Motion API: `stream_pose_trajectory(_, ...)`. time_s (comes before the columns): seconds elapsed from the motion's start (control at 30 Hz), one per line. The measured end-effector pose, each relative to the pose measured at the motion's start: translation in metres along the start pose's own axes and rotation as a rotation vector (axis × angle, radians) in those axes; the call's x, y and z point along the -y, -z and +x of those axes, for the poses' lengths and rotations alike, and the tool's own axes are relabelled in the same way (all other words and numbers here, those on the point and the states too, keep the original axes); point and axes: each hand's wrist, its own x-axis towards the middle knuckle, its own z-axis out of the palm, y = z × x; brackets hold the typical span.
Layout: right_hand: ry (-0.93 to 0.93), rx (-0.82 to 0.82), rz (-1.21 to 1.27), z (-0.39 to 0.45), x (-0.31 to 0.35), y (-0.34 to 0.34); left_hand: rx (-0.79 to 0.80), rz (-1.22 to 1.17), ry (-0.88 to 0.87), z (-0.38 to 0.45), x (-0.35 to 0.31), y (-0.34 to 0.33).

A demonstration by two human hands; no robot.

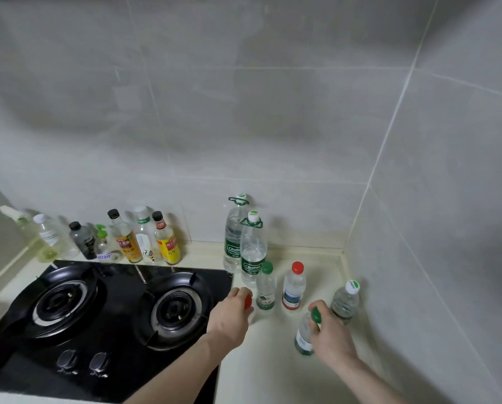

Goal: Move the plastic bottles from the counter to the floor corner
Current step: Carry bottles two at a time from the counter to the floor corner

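Observation:
Several clear plastic bottles stand on the cream counter (273, 360) in the tiled corner. Two tall green-labelled bottles (251, 252) are at the back. In front of them stand a green-capped bottle (266, 287), a red-capped bottle (294, 287) and a white-capped bottle (346, 301). My left hand (232, 313) grips the top of a red-capped bottle (248, 301), whose body is mostly hidden behind the hand. My right hand (330, 336) grips the neck of a green-capped bottle (304, 336) that leans to the left.
A black two-burner gas hob (104, 316) fills the counter to the left of the bottles. Several sauce and oil bottles (144, 240) line the back wall behind the hob. Tiled walls close the counter at the back and on the right.

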Motion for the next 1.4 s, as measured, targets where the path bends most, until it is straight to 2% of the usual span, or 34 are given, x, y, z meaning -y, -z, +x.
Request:
stream_pose_trajectory(0.33, 0.062, 0.027, -0.017, 0.006, 0.002, 0.005, 0.009, 0.043, 0.007, -0.053, 0.012, 0.002)
stream_pose_trajectory(0.53, 0.177, 0.191, 0.059, -0.019, -0.001, -0.003, 0.085, 0.038, 0.011, -0.09, -0.001, -0.001)
stream_pose_trajectory(0.67, 0.245, 0.242, 0.104, -0.034, -0.007, -0.012, 0.06, 0.024, 0.035, -0.109, -0.008, -0.005)
stream_pose_trajectory(0.8, 0.231, 0.267, 0.138, -0.042, -0.002, 0.001, 0.016, -0.04, 0.099, -0.117, -0.005, -0.005)
stream_pose_trajectory(0.97, 0.198, 0.406, 0.186, -0.057, 0.007, 0.009, -0.009, -0.116, 0.167, -0.122, -0.006, -0.007)
stream_pose_trajectory(1.4, 0.297, 0.358, 0.22, -0.082, 0.05, 0.008, -0.121, -0.29, 0.318, -0.175, 0.011, 0.003)
